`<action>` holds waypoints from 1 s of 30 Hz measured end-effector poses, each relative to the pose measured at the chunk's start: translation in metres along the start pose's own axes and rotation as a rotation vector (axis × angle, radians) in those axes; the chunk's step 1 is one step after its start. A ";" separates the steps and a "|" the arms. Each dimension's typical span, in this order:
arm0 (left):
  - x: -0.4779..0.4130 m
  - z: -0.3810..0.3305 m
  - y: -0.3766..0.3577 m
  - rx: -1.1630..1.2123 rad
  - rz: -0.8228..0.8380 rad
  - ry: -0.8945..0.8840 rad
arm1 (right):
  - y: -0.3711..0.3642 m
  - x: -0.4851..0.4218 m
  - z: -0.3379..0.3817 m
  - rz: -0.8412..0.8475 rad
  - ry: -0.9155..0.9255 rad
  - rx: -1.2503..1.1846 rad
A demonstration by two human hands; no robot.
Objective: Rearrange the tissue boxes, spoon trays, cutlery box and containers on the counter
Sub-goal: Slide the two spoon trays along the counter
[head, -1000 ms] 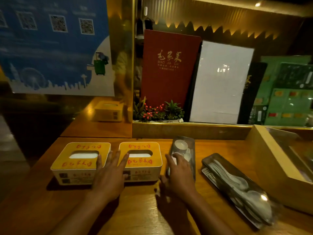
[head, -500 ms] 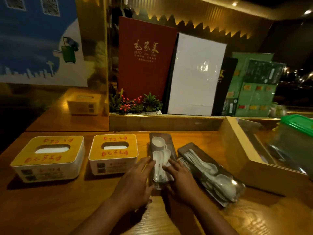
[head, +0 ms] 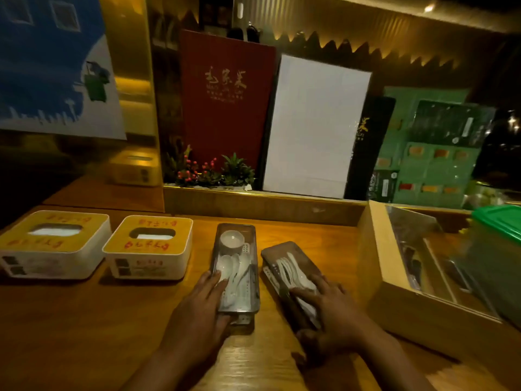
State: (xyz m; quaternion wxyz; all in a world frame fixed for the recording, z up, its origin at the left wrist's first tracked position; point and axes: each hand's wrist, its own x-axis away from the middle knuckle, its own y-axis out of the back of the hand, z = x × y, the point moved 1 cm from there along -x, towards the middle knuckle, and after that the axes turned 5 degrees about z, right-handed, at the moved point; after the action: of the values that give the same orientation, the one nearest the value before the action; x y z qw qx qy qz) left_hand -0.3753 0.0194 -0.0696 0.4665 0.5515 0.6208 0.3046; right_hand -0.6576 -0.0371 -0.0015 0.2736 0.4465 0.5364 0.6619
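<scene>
Two yellow-topped white tissue boxes stand side by side on the wooden counter, one at the far left and one beside it. A clear spoon tray with white spoons and a small cup lies lengthwise in the middle. My left hand rests flat against its near left side. A second spoon tray lies angled just right of it, and my right hand presses on its near end, thumb around the near edge. The wooden cutlery box stands at the right. A green-lidded container is at the far right.
A raised wooden ledge runs behind the counter, bearing a red menu, a white board and a small plant. Another tissue box sits on a side counter at the back left. Bare counter lies near the front left.
My right hand has left the middle spoon tray and now lies on the angled right tray, which has swung closer to the middle tray. My left hand went from the tissue boxes to the middle tray.
</scene>
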 end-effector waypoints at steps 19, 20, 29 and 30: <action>-0.013 -0.101 -0.013 -0.263 0.043 0.081 | -0.021 -0.058 0.020 -0.288 -0.193 -0.225; -0.017 -0.102 -0.015 -0.278 0.048 0.088 | -0.020 -0.061 0.023 -0.289 -0.212 -0.236; -0.027 -0.086 -0.023 -0.279 0.125 0.237 | -0.019 -0.075 0.027 -0.278 -0.298 -0.262; -0.026 -0.086 -0.023 -0.282 0.122 0.231 | -0.019 -0.074 0.028 -0.282 -0.299 -0.265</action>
State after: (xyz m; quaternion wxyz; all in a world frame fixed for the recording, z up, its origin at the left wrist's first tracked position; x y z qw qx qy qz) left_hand -0.4640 0.0008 -0.0514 0.4454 0.4787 0.5868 0.4776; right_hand -0.6019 -0.0815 -0.0414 0.4957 0.4206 0.4555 0.6083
